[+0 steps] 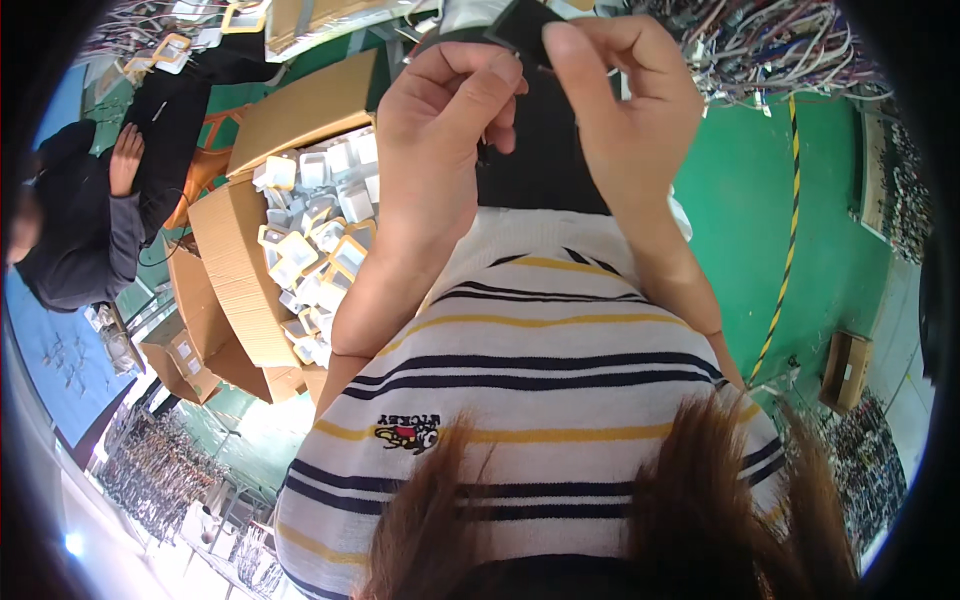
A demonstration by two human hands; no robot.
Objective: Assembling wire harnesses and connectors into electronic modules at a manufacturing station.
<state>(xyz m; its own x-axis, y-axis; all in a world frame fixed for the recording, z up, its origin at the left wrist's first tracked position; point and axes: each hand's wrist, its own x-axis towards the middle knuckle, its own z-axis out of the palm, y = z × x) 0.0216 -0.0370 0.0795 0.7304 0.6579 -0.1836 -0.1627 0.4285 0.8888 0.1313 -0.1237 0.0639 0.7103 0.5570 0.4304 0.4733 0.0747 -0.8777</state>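
At the top middle, both my hands are raised close together over my dark-clad lap. My right hand pinches a small black flat piece with a straight edge between thumb and fingers. Just left of that piece, my left hand is closed, its thumb pressed to the curled index finger. Whatever it holds is too small or hidden to make out. An open cardboard box stands left of my left forearm, filled with white plastic housings, several with yellow rims.
Bundled cables lie at the top right, beyond my right hand. At far left sits another person in dark clothes, one hand visible. A yellow-black floor stripe runs along the green floor. A small cardboard box stands at the right.
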